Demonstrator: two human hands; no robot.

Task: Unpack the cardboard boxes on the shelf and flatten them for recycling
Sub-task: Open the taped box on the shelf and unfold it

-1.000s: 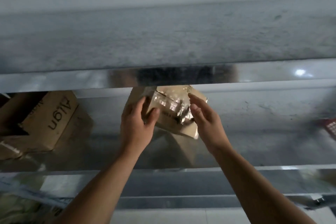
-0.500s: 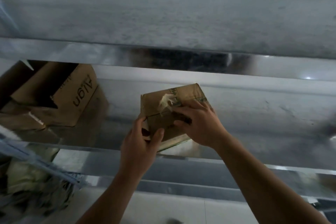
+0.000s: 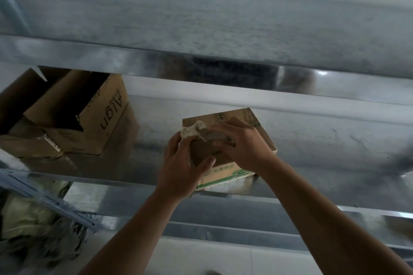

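**Small taped box held at the shelf lip**

Well left of the left grip, an open carton (image 3: 89, 123) printed "Align" sits on the metal shelf (image 3: 335, 140) with its flaps up. The left grip (image 3: 182, 163) clasps the small box (image 3: 225, 174) by its left edge, thumb on the near face. Just above its fingers, a crumpled tape wad (image 3: 192, 129) stands off the top. The right grip (image 3: 243, 147) lies across the box, fingertips apparently pinching the clear tape strip (image 3: 214, 137). The box rests on the shelf's front lip, under both grips. It looks light, stiff along its edges and slick where taped. It is probably best braced at opposite corners while the tape is pulled.
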